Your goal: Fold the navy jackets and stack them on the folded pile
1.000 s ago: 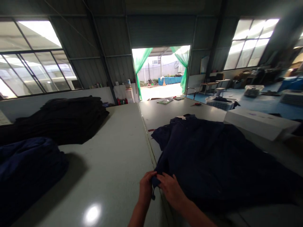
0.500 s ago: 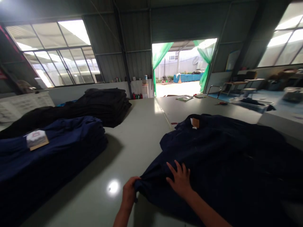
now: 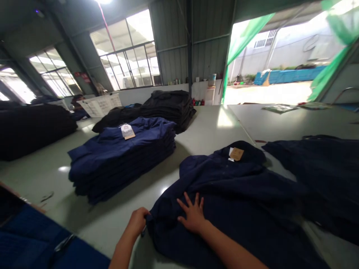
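A navy collared jacket (image 3: 224, 194) lies spread on the pale table in front of me, with a brown cardboard tag (image 3: 237, 154) and a white label near its collar. My left hand (image 3: 137, 221) is closed on its left edge, pinching the cloth by what looks like a sleeve. A small dark bit hangs under those fingers, too unclear to name. On top of the same jacket my right hand (image 3: 193, 215) rests flat, fingers spread. Another dark navy garment (image 3: 328, 175) lies to the right, close against the jacket.
Left of the jacket stands a folded navy stack (image 3: 126, 157) with a tag on top. Behind it is a black stack (image 3: 168, 108). Flat packets (image 3: 280, 108) lie at the table's far side. A blue crate-like object (image 3: 42, 239) is at lower left.
My view has turned left, bringing in the blue object and more stacks. The jacket has been drawn left, apart from the garment on the right. Both hands keep their hold and touch.
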Available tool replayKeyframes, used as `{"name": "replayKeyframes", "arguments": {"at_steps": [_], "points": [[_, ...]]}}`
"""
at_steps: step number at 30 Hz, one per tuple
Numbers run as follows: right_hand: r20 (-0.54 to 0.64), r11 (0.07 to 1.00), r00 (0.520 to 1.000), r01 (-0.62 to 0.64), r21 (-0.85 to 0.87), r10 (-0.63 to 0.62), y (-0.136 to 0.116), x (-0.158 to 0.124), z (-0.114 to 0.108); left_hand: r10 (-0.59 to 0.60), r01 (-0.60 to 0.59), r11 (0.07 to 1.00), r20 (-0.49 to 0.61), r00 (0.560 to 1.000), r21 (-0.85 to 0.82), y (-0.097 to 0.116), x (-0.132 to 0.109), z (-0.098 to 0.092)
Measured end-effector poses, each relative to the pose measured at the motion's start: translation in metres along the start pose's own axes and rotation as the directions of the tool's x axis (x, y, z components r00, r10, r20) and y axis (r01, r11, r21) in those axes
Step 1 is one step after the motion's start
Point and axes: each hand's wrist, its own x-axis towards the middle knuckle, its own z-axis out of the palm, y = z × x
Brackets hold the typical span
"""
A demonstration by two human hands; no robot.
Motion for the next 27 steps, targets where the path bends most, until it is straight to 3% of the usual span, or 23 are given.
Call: {"name": "replayKeyframes", "arguments": {"at_steps": [4, 7, 10, 12, 14, 16, 18, 21, 23, 27], "points": [[0.074, 0.994, 0.992, 0.108, -0.008, -0.107, -0.012, -0.011, 0.01, -0.015, 0.013, 1.0, 0.1, 0.995, 0.016, 0.006, -0.002, 0.004], [0.124, 0.995, 0.988, 0.099, -0.026, -0.095, 0.005, -0.034, 0.005, 0.035, -0.04, 0.999, 0.17, 0.985, 0.024, 0.029, 0.009, 0.023], [0.188, 0.994, 0.976, 0.102, 0.038, -0.107, 0.034, -0.055, -0.021, 0.083, -0.098, 0.992, 0.183, 0.98, 0.074, 0.062, 0.026, 0.041], [0.077, 0.993, 0.994, 0.07, 0.094, -0.078, 0.059, -0.062, -0.045, 0.117, -0.136, 0.983, 0.153, 0.981, 0.122, 0.088, 0.038, 0.051], [-0.135, 0.996, 0.989, -0.058, 0.066, 0.066, 0.086, -0.062, -0.067, 0.167, -0.183, 0.97, 0.111, 0.98, 0.161, 0.116, 0.051, 0.061], [-0.269, 0.964, 0.929, -0.268, -0.008, 0.256, 0.116, -0.058, -0.078, 0.216, -0.228, 0.955, 0.081, 0.973, 0.192, 0.14, 0.061, 0.073], [-0.269, 0.903, 0.879, -0.425, -0.064, 0.394, 0.143, -0.052, -0.077, 0.228, -0.239, 0.944, 0.075, 0.971, 0.227, 0.158, 0.07, 0.087], [-0.176, 0.872, 0.869, -0.482, -0.089, 0.463, 0.169, -0.048, -0.062, 0.167, -0.193, 0.945, 0.117, 0.979, 0.263, 0.168, 0.079, 0.109], [-0.151, 0.875, 0.874, -0.477, -0.089, 0.461, 0.173, -0.049, -0.054, 0.127, -0.165, 0.944, 0.147, 0.981, 0.287, 0.165, 0.083, 0.117], [-0.051, 0.865, 0.875, -0.483, -0.137, 0.481, 0.161, -0.055, -0.063, 0.059, -0.134, 0.928, 0.218, 0.974, 0.347, 0.158, 0.095, 0.11]]}}
